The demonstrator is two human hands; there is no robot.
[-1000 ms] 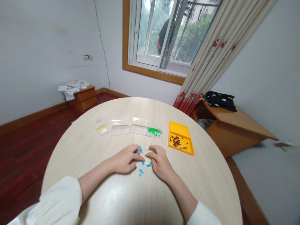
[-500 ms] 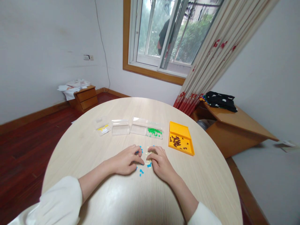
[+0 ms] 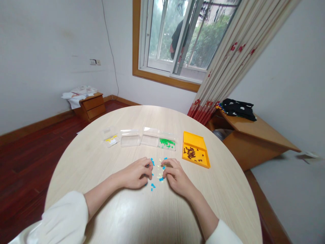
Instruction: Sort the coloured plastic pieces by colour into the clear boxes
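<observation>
Between my two hands, small blue pieces (image 3: 153,186) and pale yellow pieces (image 3: 159,175) lie scattered on the round table (image 3: 142,217). My left hand (image 3: 135,173) rests to their left, fingers bent, with a gap between thumb and forefinger; nothing shows in its grasp. On the other side, my right hand (image 3: 176,177) has its fingers curved and its thumb apart from them. A blue piece (image 3: 164,167) lies at the gap between that thumb and forefinger, and a larger blue piece (image 3: 161,179) sits just under the thumb tip. Whatever is beneath both palms is hidden.
Beyond my hands stand clear boxes with lids up, one with green pieces (image 3: 167,143), another with yellow pieces (image 3: 111,139). Two clear compartments (image 3: 130,139) show nothing inside. At the right, an orange box (image 3: 207,160) holds brown pieces (image 3: 191,154).
My left thumb has drawn back to the left, and my right fingers have shifted slightly right. More of the blue and pale yellow pieces between my hands are exposed.
</observation>
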